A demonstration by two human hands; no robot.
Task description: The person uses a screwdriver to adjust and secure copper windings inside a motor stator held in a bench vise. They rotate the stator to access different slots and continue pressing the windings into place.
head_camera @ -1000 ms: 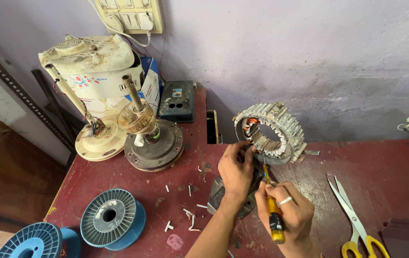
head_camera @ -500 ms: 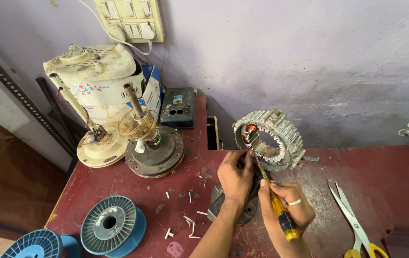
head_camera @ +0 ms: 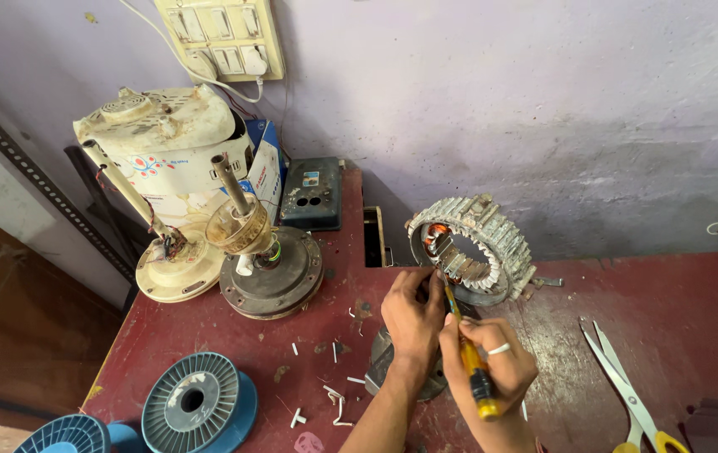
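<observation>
Head view: right hand in closed grip on yellow-handled screwdriver, shaft slanting up and left, tip at lower inner rim of motor ring. Left hand nearer ring, fingertips pinched at same spot. Scissors well apart on counter.

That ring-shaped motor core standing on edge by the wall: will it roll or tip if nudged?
Probably. The motor core stands on its rim, so it could roll or topple. Stacked metal suggests it is heavy. The left hand at its lower edge seems to steady it.
</observation>
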